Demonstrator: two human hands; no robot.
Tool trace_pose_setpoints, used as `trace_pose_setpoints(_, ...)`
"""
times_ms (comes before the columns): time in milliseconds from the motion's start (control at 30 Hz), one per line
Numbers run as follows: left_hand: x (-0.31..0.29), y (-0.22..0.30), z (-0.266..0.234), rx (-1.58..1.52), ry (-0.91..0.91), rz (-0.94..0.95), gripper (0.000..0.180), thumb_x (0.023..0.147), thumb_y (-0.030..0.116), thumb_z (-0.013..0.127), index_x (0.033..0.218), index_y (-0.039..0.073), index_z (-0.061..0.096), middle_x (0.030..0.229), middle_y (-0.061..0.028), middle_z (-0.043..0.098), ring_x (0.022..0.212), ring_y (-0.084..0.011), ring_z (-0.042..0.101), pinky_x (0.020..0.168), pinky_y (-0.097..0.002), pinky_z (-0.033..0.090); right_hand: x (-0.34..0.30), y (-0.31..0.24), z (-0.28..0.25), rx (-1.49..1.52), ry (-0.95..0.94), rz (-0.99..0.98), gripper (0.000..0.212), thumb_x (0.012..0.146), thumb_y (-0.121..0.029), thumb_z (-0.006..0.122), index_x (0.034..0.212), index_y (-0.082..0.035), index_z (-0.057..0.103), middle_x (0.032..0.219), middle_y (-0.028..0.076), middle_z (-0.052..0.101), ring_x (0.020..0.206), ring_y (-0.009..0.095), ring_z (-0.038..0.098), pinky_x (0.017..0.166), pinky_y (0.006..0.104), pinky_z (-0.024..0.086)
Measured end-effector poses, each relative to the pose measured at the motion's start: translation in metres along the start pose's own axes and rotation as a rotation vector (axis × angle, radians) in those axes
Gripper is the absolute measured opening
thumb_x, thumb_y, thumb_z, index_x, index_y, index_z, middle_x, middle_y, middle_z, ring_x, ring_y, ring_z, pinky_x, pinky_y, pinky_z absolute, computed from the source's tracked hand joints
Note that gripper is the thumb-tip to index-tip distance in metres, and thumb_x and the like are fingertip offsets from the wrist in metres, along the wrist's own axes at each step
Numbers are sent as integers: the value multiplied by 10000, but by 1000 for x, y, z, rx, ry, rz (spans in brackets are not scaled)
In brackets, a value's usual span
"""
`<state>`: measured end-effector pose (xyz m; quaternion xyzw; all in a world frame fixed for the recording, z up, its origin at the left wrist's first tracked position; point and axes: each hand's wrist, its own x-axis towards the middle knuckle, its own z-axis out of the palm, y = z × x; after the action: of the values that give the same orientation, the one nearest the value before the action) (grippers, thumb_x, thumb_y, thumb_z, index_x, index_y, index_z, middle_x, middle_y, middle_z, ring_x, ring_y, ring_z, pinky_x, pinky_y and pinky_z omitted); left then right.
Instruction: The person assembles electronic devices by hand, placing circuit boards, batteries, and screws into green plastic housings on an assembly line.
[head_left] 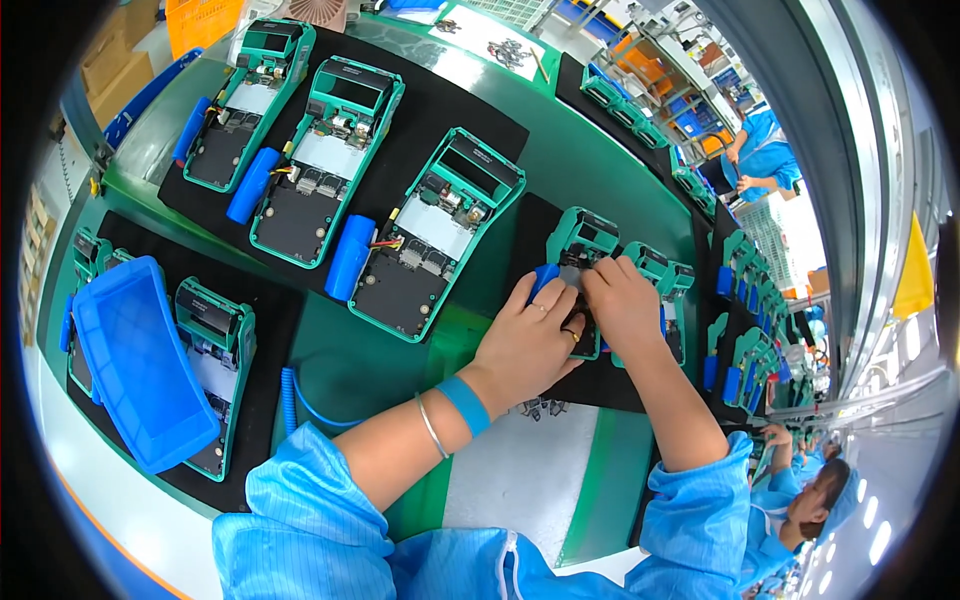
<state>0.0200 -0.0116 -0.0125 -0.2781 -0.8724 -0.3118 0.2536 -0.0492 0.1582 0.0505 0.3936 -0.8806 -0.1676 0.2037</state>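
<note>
My left hand (528, 338), with a blue wrist strap and a bangle, curls over the left side of a green handheld device casing (585, 232). A blue cylindrical battery (543, 277) shows beside its index finger. My right hand (625, 305) bends over the same casing from the right. Its fingertips are pressed together at the inside of the casing, and whatever they pinch is hidden. Both hands cover most of this device. Right beside them lie similar green devices (652, 265) on the black mat (530, 235).
Open green devices (430, 235) with circuit boards and wired blue batteries (350, 258) lie on black mats to the left. A blue tray (140, 360) rests over other devices. Several more devices (740, 270) line the right. Co-workers in blue (768, 155) sit farther off.
</note>
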Motion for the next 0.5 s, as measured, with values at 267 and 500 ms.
trace_pose_setpoints(267,-1,-1,0,11,-15,-9,464,755,398,772,1110,102,727,1231,-102,541,1280,-275,405,1114,-493,311,-1,-1,0,-19,3,-19,144,659,-106,665,778,-111,584,818,28,538,831,207,562,617,287,521)
trace_pose_setpoints(500,0,0,0,30,-12,-3,457,762,406,766,1111,113,727,1235,-94,535,1275,-269,410,1107,-499,317,2,0,2,-38,34,-33,116,655,-111,664,732,-114,577,794,22,532,827,200,563,602,285,522)
